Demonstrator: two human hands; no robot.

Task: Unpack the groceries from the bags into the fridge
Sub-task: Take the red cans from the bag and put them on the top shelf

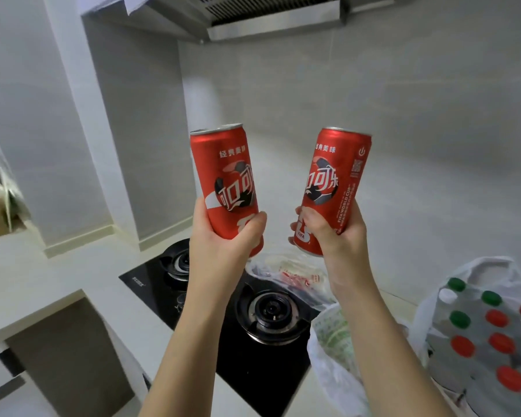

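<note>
I see my left hand [220, 236] curled round the lower half of a slim, glossy red metal can, the left can [223, 176], fingers wrapped across its printed front. My right hand [334, 236] grips the right can [334, 182], its match, the same way. Both cans are held up, apart, tops leaning slightly outward. Below the fingers lies a black glass hob [217, 350] with round metal burners. Below and right of my right fingers, thin translucent plastic bags slump on the pale counter: the bottle bag [494, 266] shows round red and green caps and is cut off at the edge. The nearer bag [328, 371] holds something green-printed that I cannot make out.
</note>
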